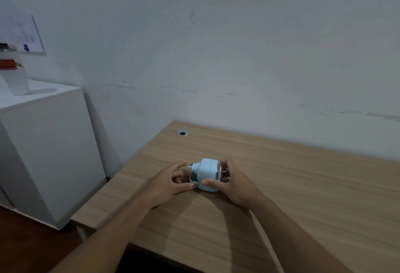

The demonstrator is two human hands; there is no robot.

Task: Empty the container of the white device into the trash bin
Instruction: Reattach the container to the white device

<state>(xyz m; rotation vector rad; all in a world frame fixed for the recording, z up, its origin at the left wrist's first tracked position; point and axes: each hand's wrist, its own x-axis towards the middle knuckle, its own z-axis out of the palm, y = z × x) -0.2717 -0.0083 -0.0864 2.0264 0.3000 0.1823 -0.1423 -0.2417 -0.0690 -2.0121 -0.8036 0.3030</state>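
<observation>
A small white device [207, 173] with a rounded body and a short knob on its left end sits on the wooden desk [292, 197]. A container part [194, 178] with a dark inside shows at its lower left. My right hand [232, 183] grips the device's right side, thumb across the front. My left hand [171, 183] holds the container part at the left, thumb on its front edge and fingers curled behind. No trash bin is in view.
A round cable hole [182, 132] lies near the desk's far left corner. A white cabinet [43, 143] stands left of the desk, bearing a white stand [18, 78] with a red object. A whiteboard [23, 35] hangs on the wall.
</observation>
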